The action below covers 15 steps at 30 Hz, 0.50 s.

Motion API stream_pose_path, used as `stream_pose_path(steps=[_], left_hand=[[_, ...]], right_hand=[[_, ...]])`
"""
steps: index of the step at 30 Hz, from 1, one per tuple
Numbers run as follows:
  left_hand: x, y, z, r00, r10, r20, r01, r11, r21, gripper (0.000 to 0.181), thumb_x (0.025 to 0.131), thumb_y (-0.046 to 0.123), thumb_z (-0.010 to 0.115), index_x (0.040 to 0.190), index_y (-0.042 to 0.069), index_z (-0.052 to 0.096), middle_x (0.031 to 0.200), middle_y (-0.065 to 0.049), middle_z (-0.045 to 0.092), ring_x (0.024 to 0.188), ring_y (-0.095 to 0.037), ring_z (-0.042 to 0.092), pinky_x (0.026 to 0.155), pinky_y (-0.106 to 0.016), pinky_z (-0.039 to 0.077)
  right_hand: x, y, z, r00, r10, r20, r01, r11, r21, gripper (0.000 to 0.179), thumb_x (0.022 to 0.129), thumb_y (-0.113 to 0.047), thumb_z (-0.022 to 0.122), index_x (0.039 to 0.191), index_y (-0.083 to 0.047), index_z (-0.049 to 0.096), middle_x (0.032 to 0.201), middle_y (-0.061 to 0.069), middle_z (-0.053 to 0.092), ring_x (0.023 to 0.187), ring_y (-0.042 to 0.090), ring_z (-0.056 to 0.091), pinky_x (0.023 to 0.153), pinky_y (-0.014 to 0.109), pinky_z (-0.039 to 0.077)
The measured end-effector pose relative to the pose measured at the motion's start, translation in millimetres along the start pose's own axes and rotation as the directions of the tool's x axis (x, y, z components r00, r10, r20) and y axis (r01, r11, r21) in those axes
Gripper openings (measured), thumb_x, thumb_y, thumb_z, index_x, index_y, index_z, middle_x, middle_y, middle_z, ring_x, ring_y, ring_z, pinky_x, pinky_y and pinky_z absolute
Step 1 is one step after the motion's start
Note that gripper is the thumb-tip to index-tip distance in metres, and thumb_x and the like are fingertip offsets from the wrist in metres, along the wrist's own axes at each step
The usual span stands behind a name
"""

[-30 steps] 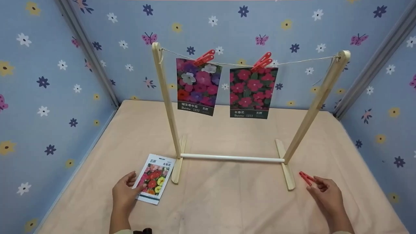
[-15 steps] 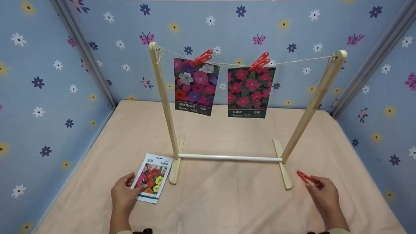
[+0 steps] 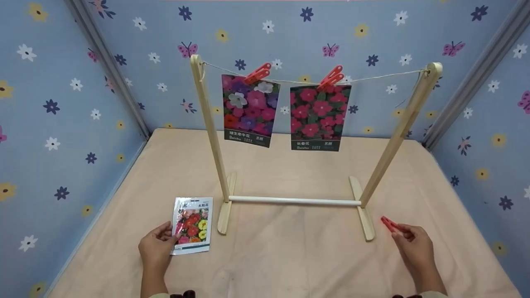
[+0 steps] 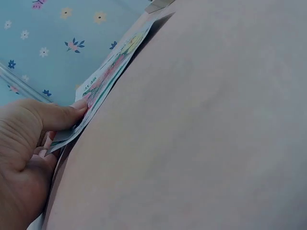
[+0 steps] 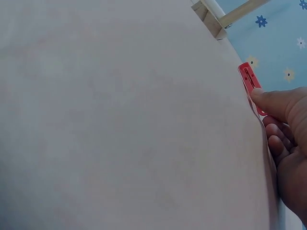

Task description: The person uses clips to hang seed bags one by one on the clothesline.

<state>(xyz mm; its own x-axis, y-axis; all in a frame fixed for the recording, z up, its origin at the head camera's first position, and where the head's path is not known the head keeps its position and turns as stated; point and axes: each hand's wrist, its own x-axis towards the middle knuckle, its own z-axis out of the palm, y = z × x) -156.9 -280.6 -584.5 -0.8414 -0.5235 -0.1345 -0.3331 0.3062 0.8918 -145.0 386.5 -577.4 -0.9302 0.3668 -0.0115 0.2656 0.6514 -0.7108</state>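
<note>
My left hand (image 3: 157, 244) pinches the left edge of a white flower seed packet (image 3: 203, 223) between thumb and fingers, to the left of the wooden stand. In the left wrist view the thumb lies over the face of the packet (image 4: 108, 79), which tilts close over the cloth. On the other side, my right hand (image 3: 416, 242) holds a red clothespin (image 3: 389, 224) by its near end, low beside the stand's right foot. The right wrist view shows the thumb on top of the clothespin (image 5: 248, 76), its far end pointing away from the hand.
A wooden stand (image 3: 381, 165) with a white crossbar (image 3: 294, 200) bears a string (image 3: 383, 77). Two dark flower packets hang there, one purple and pink (image 3: 250, 109), one red-pink (image 3: 321, 118), each under a red clothespin. Flowered blue walls surround the peach cloth (image 3: 285, 256).
The packet in my left hand has turned, from leaning rightward to nearly upright, and its top has shifted away from the stand's left foot. My right hand has hardly moved.
</note>
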Motion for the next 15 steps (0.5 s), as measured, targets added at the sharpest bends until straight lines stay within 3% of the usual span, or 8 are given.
stream_pose_path(steps=[6, 10, 15], left_hand=[[0.0, 6.3, -0.1, 0.996, -0.059, 0.06, 0.059, 0.998, 0.001, 0.055, 0.084, -0.005, 0.072, 0.136, 0.001, 0.055, 0.116, -0.014, 0.059, 0.102, -0.023, 0.051, 0.07, -0.01, 0.049], [0.4, 8.8, 0.1, 0.993, -0.061, 0.097, 0.056, 0.997, 0.054, 0.047, 0.087, -0.003, 0.069, 0.133, -0.001, 0.057, 0.112, -0.014, 0.059, 0.1, -0.024, 0.051, 0.069, -0.01, 0.05], [-1.0, 7.3, 0.7, 0.993, -0.014, 0.114, 0.003, 0.996, 0.092, 0.035, 0.09, -0.002, 0.065, 0.125, -0.005, 0.062, 0.107, -0.016, 0.061, 0.096, -0.026, 0.053, 0.068, -0.014, 0.051]], right_hand=[[0.7, 0.4, 0.0, 0.999, 0.039, 0.019, -0.04, 0.999, 0.009, 0.044, 0.09, -0.016, 0.071, 0.127, 0.005, 0.059, 0.109, 0.016, 0.054, 0.097, 0.023, 0.049, 0.067, 0.015, 0.041], [0.8, 0.0, 0.6, 0.998, 0.057, 0.023, -0.057, 0.998, 0.021, 0.044, 0.09, -0.017, 0.071, 0.127, 0.004, 0.059, 0.11, 0.016, 0.054, 0.097, 0.023, 0.049, 0.067, 0.015, 0.041], [0.3, -0.4, 1.0, 0.999, 0.047, 0.025, -0.047, 0.999, 0.022, 0.042, 0.092, -0.016, 0.069, 0.128, 0.005, 0.058, 0.11, 0.016, 0.053, 0.096, 0.023, 0.048, 0.066, 0.016, 0.041]])
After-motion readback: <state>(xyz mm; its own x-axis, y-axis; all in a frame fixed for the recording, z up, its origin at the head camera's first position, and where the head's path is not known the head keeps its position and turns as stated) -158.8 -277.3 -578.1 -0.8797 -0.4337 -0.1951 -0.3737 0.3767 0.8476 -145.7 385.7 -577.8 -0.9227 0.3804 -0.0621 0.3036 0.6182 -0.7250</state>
